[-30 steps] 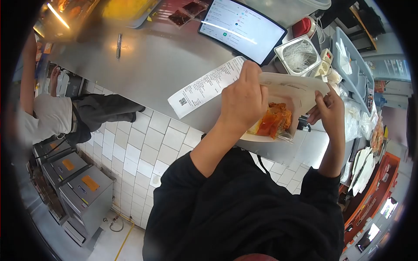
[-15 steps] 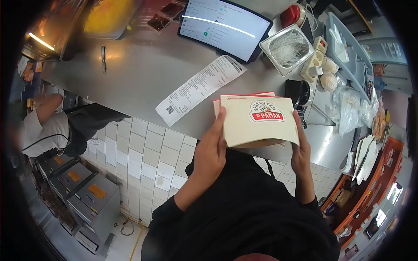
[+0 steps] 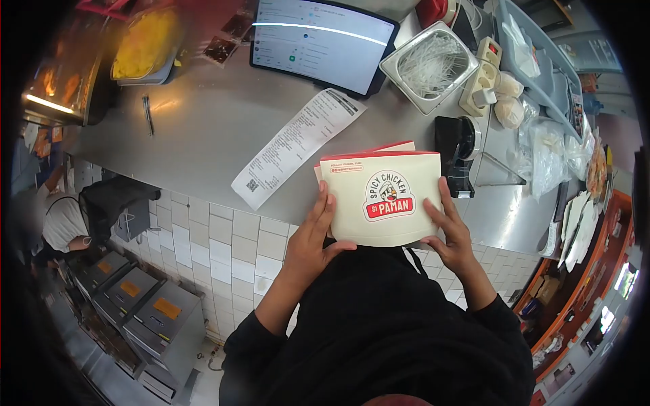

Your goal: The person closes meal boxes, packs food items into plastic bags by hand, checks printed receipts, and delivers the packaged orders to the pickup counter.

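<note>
A cream cardboard box (image 3: 352, 227) with a red edge and a "Spicy Chicken Si Paman" logo is held between both hands at the counter's front edge. Its lid is down and hides the food. My left hand (image 3: 309, 237) is closed round the box's left side, thumb at the front lower corner. On the right side, my right hand (image 3: 455, 233) grips the box with fingers on its edge and lid. A long printed receipt (image 3: 294, 145) lies on the steel counter (image 3: 196, 115) to the left of the box.
Behind stand a tablet (image 3: 318, 44) and a metal tub of clear plastic items (image 3: 433, 68). A black device (image 3: 455, 152), power strip (image 3: 482, 78) and plastic bags (image 3: 544, 159) are at the right. A pen (image 3: 147, 115) lies left. A co-worker (image 3: 68, 220) is at far left.
The open box has been shut, its lid now covering the food. My right hand has left the raised lid for the box's side. My left hand has moved from the receipt to the box.
</note>
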The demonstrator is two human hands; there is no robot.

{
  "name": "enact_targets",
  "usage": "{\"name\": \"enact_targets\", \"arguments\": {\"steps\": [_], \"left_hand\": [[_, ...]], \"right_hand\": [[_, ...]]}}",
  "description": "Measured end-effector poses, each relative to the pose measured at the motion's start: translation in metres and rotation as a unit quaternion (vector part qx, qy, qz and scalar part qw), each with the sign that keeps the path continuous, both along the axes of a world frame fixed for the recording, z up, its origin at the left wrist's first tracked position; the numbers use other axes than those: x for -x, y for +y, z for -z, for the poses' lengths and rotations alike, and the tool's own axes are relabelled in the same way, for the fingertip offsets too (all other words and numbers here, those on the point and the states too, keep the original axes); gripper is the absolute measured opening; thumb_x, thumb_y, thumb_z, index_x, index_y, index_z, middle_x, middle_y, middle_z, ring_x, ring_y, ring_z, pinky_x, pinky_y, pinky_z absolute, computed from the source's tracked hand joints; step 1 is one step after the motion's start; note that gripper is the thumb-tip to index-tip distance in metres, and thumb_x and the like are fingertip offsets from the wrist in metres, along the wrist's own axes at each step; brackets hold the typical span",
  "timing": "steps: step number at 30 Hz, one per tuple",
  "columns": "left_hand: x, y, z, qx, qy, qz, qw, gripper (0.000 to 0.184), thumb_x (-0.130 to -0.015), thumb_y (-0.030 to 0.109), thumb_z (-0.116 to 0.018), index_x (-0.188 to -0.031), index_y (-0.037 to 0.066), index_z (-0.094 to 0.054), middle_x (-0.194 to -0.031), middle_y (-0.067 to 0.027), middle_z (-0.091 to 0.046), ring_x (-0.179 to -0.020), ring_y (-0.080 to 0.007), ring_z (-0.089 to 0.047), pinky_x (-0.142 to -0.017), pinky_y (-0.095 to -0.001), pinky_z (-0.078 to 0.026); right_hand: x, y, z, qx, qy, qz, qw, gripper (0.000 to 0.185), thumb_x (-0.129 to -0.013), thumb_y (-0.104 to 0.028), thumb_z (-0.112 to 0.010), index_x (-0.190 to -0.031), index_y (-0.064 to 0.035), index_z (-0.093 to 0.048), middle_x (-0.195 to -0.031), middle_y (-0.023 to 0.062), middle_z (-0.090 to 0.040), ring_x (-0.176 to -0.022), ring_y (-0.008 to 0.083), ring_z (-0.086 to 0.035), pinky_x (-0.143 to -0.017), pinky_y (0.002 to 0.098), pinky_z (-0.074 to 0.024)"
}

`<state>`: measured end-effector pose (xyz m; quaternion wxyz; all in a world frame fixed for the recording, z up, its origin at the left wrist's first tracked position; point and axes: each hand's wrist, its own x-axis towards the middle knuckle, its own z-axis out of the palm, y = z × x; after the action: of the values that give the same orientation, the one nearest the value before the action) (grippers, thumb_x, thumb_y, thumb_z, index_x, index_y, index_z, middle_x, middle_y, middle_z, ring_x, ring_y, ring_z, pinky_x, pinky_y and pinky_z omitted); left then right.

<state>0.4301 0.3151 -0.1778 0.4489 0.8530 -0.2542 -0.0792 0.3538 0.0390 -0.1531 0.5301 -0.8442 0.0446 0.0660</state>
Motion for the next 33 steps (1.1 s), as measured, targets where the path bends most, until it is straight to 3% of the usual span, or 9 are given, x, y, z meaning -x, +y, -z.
{"name": "enact_targets", "arguments": {"steps": [3,9,12,18,22,26,28,31,33], "left_hand": [[0.000,-0.002,0.004,-0.025,-0.067,0.014,0.997,0.066,-0.077,0.035,-0.070,-0.136,0.014,-0.048,-0.143,-0.0257,-0.037,-0.112,-0.0345,-0.059,-0.077,-0.0320,-0.056],[0.000,-0.001,0.003,-0.111,-0.133,0.005,0.985,0.043,-0.076,0.030,-0.070,-0.117,0.017,-0.067,-0.136,-0.0300,-0.043,-0.099,-0.0294,-0.066,-0.065,-0.0282,-0.055],[0.000,0.005,0.012,-0.058,-0.129,0.018,0.990,0.041,-0.078,0.033,-0.069,-0.116,0.018,-0.067,-0.137,-0.0299,-0.042,-0.100,-0.0309,-0.065,-0.068,-0.0276,-0.055],[-0.015,-0.003,-0.008,-0.086,-0.168,0.083,0.979,0.053,-0.079,0.051,-0.064,-0.116,0.014,-0.063,-0.134,-0.0223,-0.050,-0.127,-0.0388,-0.044,-0.099,-0.0520,-0.042],[-0.015,-0.036,-0.009,-0.156,-0.251,0.183,0.938,0.029,-0.078,0.041,-0.070,-0.097,0.020,-0.063,-0.130,0.0053,-0.057,-0.127,-0.0189,-0.047,-0.110,-0.0499,-0.028],[-0.017,-0.038,0.000,-0.108,-0.296,0.144,0.938,0.020,-0.081,0.031,-0.070,-0.077,0.019,-0.055,-0.123,0.0089,-0.062,-0.119,-0.0134,-0.055,-0.107,-0.0407,-0.034],[-0.017,-0.038,-0.001,-0.094,-0.287,0.144,0.942,0.021,-0.081,0.030,-0.070,-0.075,0.018,-0.053,-0.121,0.0095,-0.063,-0.119,-0.0131,-0.055,-0.106,-0.0388,-0.035],[-0.017,-0.037,0.001,-0.076,-0.257,0.142,0.953,0.018,-0.081,0.028,-0.070,-0.076,0.018,-0.057,-0.120,0.0088,-0.064,-0.118,-0.0130,-0.055,-0.105,-0.0390,-0.036],[-0.018,-0.035,0.002,-0.054,-0.234,0.149,0.959,0.016,-0.078,0.027,-0.073,-0.088,0.018,-0.064,-0.115,0.0045,-0.066,-0.117,-0.0184,-0.057,-0.107,-0.0409,-0.032]], "right_hand": [[-0.004,-0.001,0.002,0.106,-0.087,-0.046,0.989,0.043,-0.071,-0.013,-0.075,-0.112,-0.0253,-0.070,-0.147,0.0172,-0.037,-0.126,0.0358,-0.045,-0.099,0.0393,-0.0413],[-0.009,-0.006,0.014,0.180,-0.175,-0.066,0.966,0.040,-0.073,-0.010,-0.072,-0.108,-0.0289,-0.072,-0.138,0.0135,-0.049,-0.118,0.0334,-0.052,-0.095,0.0383,-0.0467],[-0.005,-0.010,0.023,0.202,-0.198,-0.082,0.956,0.038,-0.074,-0.013,-0.072,-0.108,-0.0314,-0.071,-0.136,0.0086,-0.051,-0.117,0.0325,-0.053,-0.095,0.0390,-0.0487],[-0.008,-0.019,0.036,0.237,-0.218,-0.143,0.936,0.038,-0.076,-0.021,-0.073,-0.111,-0.0353,-0.068,-0.135,0.0005,-0.053,-0.117,0.0314,-0.054,-0.093,0.0418,-0.0508],[-0.010,-0.026,0.022,0.206,-0.208,-0.150,0.944,0.037,-0.077,-0.020,-0.074,-0.113,-0.0248,-0.068,-0.138,0.0054,-0.050,-0.117,0.0299,-0.054,-0.091,0.0383,-0.0502],[0.001,-0.040,0.020,0.203,-0.133,0.332,0.912,0.029,-0.084,-0.013,-0.069,-0.111,-0.0028,-0.062,-0.109,0.0099,-0.058,-0.085,0.0163,-0.056,-0.074,0.0276,-0.0439],[-0.004,-0.048,0.025,0.222,-0.078,0.346,0.908,0.026,-0.087,-0.018,-0.067,-0.109,-0.0036,-0.063,-0.098,0.0045,-0.055,-0.073,0.0127,-0.047,-0.070,0.0275,-0.0417],[-0.002,-0.057,0.035,-0.112,0.145,0.375,0.909,0.020,-0.087,-0.021,-0.068,-0.096,-0.0030,-0.067,-0.106,0.0034,-0.052,-0.086,0.0100,-0.049,-0.058,0.0233,-0.0385],[0.005,-0.061,0.036,-0.144,0.116,0.353,0.917,0.018,-0.087,-0.021,-0.068,-0.094,-0.0039,-0.068,-0.108,0.0049,-0.051,-0.092,0.0114,-0.050,-0.059,0.0234,-0.0409]]}}
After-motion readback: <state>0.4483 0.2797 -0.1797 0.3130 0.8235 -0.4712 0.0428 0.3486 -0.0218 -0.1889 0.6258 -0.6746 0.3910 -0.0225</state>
